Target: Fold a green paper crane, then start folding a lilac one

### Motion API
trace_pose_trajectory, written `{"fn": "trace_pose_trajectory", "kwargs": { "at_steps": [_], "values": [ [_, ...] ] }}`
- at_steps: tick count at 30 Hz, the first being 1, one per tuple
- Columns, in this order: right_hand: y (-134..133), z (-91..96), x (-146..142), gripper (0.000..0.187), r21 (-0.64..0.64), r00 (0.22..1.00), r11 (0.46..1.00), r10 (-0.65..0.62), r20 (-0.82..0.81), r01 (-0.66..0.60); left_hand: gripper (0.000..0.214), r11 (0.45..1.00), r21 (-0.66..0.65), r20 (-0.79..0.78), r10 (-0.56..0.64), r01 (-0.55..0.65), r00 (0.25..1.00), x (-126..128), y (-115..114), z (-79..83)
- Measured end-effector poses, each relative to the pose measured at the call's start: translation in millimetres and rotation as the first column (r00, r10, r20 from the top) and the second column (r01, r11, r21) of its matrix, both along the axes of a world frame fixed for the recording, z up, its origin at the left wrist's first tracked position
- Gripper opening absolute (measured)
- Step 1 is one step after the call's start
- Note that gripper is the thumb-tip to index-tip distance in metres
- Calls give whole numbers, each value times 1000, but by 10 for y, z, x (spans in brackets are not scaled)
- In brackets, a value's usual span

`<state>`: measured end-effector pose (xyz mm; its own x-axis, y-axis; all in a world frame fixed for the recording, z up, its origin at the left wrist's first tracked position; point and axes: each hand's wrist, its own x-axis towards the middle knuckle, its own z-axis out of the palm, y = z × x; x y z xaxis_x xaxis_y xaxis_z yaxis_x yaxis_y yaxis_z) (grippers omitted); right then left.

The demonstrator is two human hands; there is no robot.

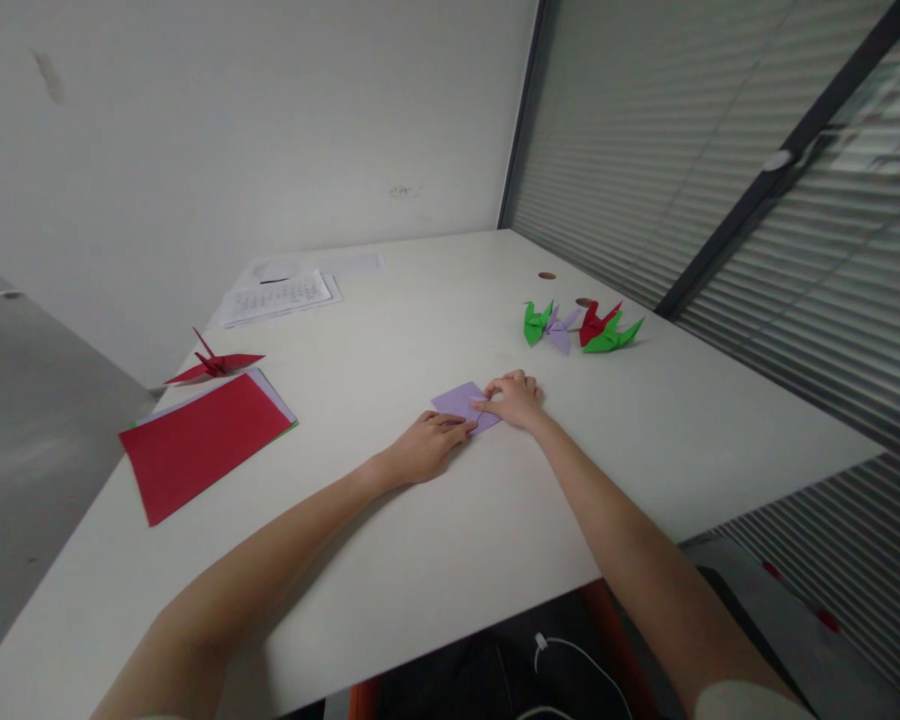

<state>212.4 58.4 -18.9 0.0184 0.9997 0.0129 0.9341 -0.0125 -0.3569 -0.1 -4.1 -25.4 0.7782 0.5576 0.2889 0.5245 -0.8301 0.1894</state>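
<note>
A folded piece of lilac paper (459, 402) lies flat on the white table (435, 520). My left hand (427, 445) rests at its near edge, fingers curled and pressing down on the paper. My right hand (516, 398) sits on the paper's right end, fingertips pinched down along a fold. Both forearms reach in from the bottom of the view.
Folded paper cranes, green (537, 322), lilac (562, 330), red (594, 322) and green (613, 337), stand at the back right. A stack of coloured sheets with red on top (202, 440) lies at the left, a red crane (214, 367) behind it. Printed pages (281, 295) lie near the wall.
</note>
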Motion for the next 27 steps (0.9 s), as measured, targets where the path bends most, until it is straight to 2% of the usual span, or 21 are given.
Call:
{"fn": "trace_pose_trajectory", "kwargs": {
  "at_steps": [5,8,13,15,18,20,24,25,27],
  "values": [
    [88,-6,36,41,29,994,993,-112,8,111,41,1000,-3,22,-22,22,1000,-14,-2,-10],
    [121,-21,83,39,59,991,990,-132,4,131,40,999,-10,25,-32,32,999,-19,-4,-4],
    [101,-9,147,33,114,991,991,-58,-117,71,37,999,-23,4,-30,30,1000,-17,-6,10],
    [70,4,140,31,142,990,990,34,-134,-15,38,1000,-19,-1,-24,24,1000,-17,-7,8],
    [34,0,106,35,146,984,975,174,-47,-166,39,1000,-15,-5,-27,27,1000,-16,-8,3],
    [38,-17,104,37,130,987,979,160,2,-159,37,1000,-15,-7,-25,25,1000,-17,-9,4],
    [96,-20,192,28,156,1000,988,12,6,-13,31,999,-16,6,-45,45,999,-24,-12,12],
    [107,-10,216,23,159,999,987,22,-26,-18,29,998,-13,19,-55,55,998,-27,-14,14],
    [113,16,240,14,177,982,979,128,-141,-102,26,999,-3,47,-52,52,998,-31,-23,26]
  ]
}}
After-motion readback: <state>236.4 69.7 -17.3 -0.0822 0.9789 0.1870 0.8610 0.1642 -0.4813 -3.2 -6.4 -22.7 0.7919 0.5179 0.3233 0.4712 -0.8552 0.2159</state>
